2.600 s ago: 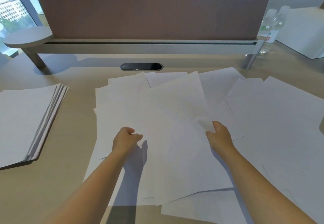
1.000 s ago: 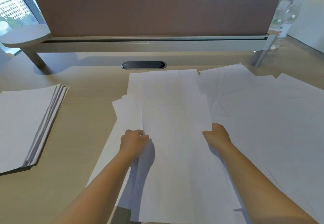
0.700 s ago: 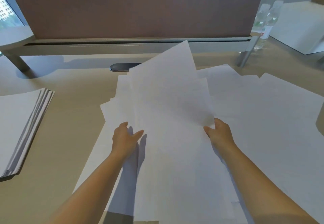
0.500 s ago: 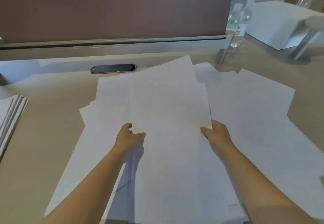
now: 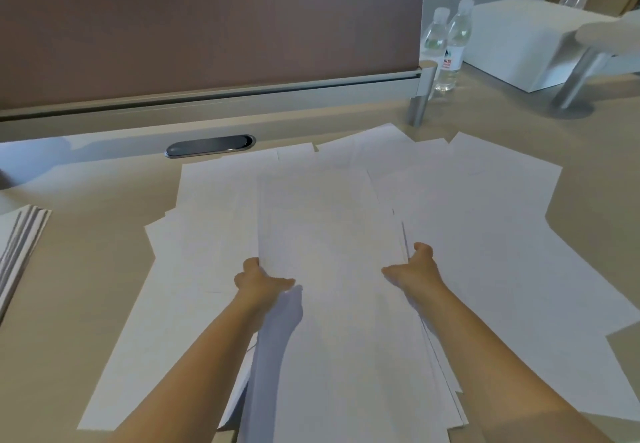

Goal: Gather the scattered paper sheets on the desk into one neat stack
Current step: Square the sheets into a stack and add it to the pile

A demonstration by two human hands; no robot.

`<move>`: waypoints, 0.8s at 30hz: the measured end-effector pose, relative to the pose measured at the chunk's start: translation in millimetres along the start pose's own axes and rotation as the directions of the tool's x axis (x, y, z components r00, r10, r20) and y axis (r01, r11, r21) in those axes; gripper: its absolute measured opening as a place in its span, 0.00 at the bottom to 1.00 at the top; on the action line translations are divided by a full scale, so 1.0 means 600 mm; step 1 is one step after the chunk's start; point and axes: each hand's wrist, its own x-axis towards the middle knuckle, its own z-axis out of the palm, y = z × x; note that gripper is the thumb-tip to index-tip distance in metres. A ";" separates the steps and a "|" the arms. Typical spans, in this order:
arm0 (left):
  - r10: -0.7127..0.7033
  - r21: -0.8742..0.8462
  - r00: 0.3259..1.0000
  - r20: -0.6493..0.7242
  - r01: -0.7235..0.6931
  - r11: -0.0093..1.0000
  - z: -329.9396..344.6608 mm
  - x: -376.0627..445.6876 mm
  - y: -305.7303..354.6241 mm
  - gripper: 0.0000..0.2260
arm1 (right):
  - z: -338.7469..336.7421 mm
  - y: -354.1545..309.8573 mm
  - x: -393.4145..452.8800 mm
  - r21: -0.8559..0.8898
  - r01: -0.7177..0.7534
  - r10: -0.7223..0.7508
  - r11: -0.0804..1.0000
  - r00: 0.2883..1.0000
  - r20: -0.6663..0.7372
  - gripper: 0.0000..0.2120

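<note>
The paper sheets are plain white, unprinted and thin, and a bundle of them is held at the middle of the desk, running lengthwise away from the viewer. Along the bundle's right side the edges of several sheets are seen fanned slightly out of line. The bundle's left edge is gripped by the left hand, with the thumb laid on top and the other fingers hidden beneath the paper. Its right edge is clamped by the right hand in the same way, thumb above and fingers curled at the margin. A bluish shadow is cast on the paper beside the left forearm.

Under and around the held bundle, loose sheets are spread flat on the desk, overlapped at differing angles, with more lying to the right than to the left. At the left border of the view a second pile of paper is partly seen, well apart from the hands.

Farther back a dark oval cable port is set into the desk. Behind it a brown divider panel is mounted on a grey rail. Beyond the rail's right end two clear water bottles are stood side by side, near a white box.
</note>
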 end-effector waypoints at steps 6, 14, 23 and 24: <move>-0.022 -0.115 0.997 0.076 0.031 0.993 -0.026 0.009 0.002 0.02 | -0.001 -0.029 -0.014 0.052 0.164 -0.168 0.985 0.981 0.093 0.08; -0.004 -0.286 0.996 0.090 0.030 0.958 -0.007 0.027 0.048 0.10 | -0.023 -0.066 0.017 0.162 0.231 -0.218 0.959 0.972 -0.090 0.14; 0.065 -0.284 0.976 0.206 -0.005 0.959 0.076 0.080 0.113 0.08 | -0.094 -0.081 0.069 -0.006 0.218 -0.209 0.976 0.929 -0.307 0.16; 0.071 -0.226 0.977 0.200 -0.024 0.974 0.086 0.085 0.114 0.08 | -0.102 -0.077 0.076 -0.046 0.207 -0.211 0.977 0.927 -0.311 0.16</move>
